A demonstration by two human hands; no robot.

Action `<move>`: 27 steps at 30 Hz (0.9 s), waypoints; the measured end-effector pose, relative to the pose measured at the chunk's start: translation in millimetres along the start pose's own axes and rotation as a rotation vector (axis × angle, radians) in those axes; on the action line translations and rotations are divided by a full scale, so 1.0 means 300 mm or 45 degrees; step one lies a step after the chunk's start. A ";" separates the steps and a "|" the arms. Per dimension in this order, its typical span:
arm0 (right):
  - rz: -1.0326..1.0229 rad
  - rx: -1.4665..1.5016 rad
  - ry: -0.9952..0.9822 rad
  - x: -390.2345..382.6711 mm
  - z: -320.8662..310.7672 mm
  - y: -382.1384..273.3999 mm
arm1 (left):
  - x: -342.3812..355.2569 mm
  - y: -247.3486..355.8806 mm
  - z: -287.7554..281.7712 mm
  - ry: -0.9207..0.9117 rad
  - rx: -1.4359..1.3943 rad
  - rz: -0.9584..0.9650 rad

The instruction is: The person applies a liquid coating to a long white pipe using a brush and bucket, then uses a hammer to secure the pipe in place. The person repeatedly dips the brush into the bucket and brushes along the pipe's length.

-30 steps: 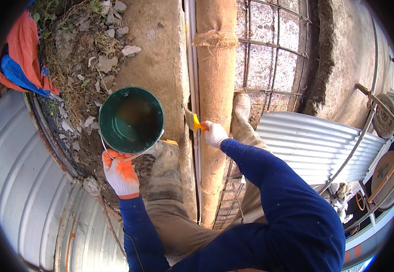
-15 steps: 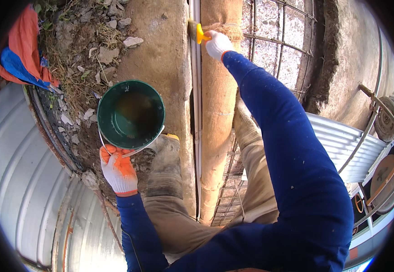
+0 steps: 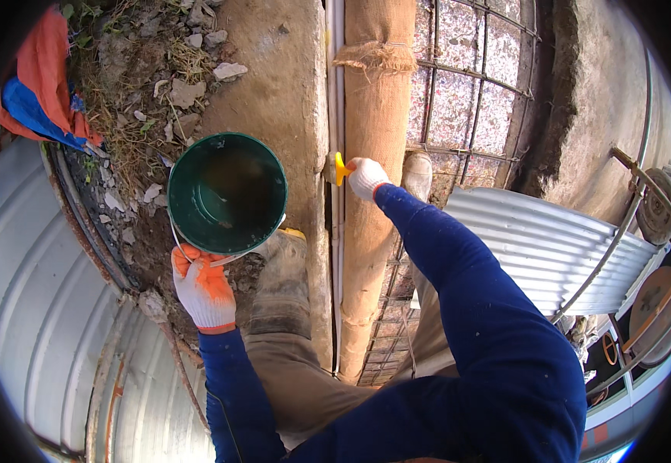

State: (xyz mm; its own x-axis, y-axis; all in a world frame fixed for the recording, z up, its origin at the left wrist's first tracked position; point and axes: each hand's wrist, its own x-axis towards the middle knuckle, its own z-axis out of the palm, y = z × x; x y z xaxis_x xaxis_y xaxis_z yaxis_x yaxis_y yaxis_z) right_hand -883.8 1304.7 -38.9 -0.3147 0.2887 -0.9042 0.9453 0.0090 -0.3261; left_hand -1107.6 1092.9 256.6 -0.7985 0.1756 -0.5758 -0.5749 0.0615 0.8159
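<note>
My left hand [image 3: 203, 288], in a white and orange work glove, is closed on the wire handle of a dark green bucket [image 3: 189, 197]. Some brownish liquid [image 3: 237, 181] lies in the bottom of that bucket. My right hand [image 3: 367, 178], gloved too, grips a paintbrush [image 3: 342, 168] by its yellow handle. The bristles are at the concrete ledge's edge, beside a pale pipe [image 3: 336, 108]; whether they touch it I cannot tell. Right of the pipe runs a long column wrapped in burlap [image 3: 374, 116], tied round with a frayed strand.
A rebar grid [image 3: 470, 73] lies right of the column, with corrugated metal sheet [image 3: 536, 239] nearer me. Rubble and dry grass [image 3: 185, 92] cover the ground left of the concrete ledge [image 3: 270, 85]. Metal roofing [image 3: 27, 278] and an orange and blue tarp [image 3: 46, 77] are far left.
My right hand has drawn the paintbrush toward me along the pipe, from near the top of the view to beside the bucket. The left hand and bucket have barely shifted.
</note>
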 end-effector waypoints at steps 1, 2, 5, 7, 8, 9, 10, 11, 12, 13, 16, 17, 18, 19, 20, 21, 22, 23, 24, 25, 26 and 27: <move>-0.059 -0.073 0.072 0.040 -0.089 -0.052 | -0.005 0.005 0.011 0.010 0.011 -0.004; -0.141 -0.048 0.227 0.044 -0.172 -0.113 | -0.005 0.001 -0.005 -0.014 -0.010 -0.014; -0.329 0.109 0.618 -0.018 -0.296 -0.279 | 0.003 -0.007 -0.041 -0.045 -0.059 -0.009; -0.379 0.080 0.711 -0.045 -0.293 -0.321 | 0.002 -0.009 -0.045 -0.039 -0.052 -0.009; -0.412 0.013 0.744 -0.027 -0.265 -0.314 | 0.000 -0.002 -0.045 -0.026 -0.047 -0.011; -0.440 -0.051 0.783 -0.009 -0.233 -0.298 | 0.001 0.007 -0.040 -0.021 -0.039 -0.016; -0.378 -0.093 0.739 0.010 -0.191 -0.278 | 0.004 0.010 -0.038 -0.012 -0.029 -0.019; -0.315 -0.134 0.694 0.022 -0.142 -0.256 | 0.006 0.009 -0.043 -0.018 -0.033 -0.009; -0.257 -0.174 0.644 0.040 -0.084 -0.223 | 0.007 0.007 -0.050 -0.018 -0.035 0.003; -0.182 -0.201 0.563 0.052 -0.012 -0.163 | 0.012 0.004 -0.052 -0.031 -0.035 0.011; 0.080 -0.197 0.190 -0.016 0.222 -0.019 | 0.010 -0.001 -0.086 -0.047 0.004 0.001; 0.130 -0.251 0.045 -0.044 0.286 0.021 | 0.012 -0.003 -0.081 -0.026 0.005 -0.001; 0.161 -0.241 -0.046 -0.065 0.330 0.060 | 0.008 0.000 -0.075 -0.005 0.009 -0.007; 0.198 -0.271 -0.150 -0.056 0.376 0.113 | 0.010 0.007 -0.064 0.000 0.016 -0.020; 0.155 -0.313 -0.224 -0.040 0.397 0.158 | 0.015 0.008 -0.061 -0.026 0.019 -0.027; 0.112 -0.357 -0.297 -0.030 0.404 0.199 | 0.021 0.008 -0.062 -0.051 0.020 -0.034; 0.054 -0.419 -0.382 -0.046 0.376 0.172 | 0.017 0.004 -0.074 -0.053 0.015 -0.033; 0.026 -0.440 -0.332 -0.041 0.328 0.145 | 0.013 0.000 -0.081 -0.059 0.017 -0.027; 0.004 -0.343 -0.238 -0.037 0.248 0.102 | 0.008 -0.003 -0.087 -0.065 0.013 -0.023; -0.078 -0.274 -0.081 -0.033 0.148 0.034 | 0.003 -0.002 -0.090 -0.070 0.013 -0.017; -0.163 -0.123 0.097 -0.021 0.040 -0.038 | 0.002 0.002 -0.082 -0.063 0.012 -0.013; -0.224 -0.003 0.157 -0.003 -0.080 -0.109 | 0.002 0.006 -0.064 -0.056 0.011 -0.006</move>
State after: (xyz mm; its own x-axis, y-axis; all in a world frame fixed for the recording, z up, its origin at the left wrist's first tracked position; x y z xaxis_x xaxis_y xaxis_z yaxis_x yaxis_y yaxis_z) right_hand -912.3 1327.2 -20.9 -0.4622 0.3974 -0.7927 0.8769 0.0720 -0.4752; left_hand -1112.4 1074.2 256.7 -0.7871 0.2185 -0.5769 -0.5769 0.0706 0.8138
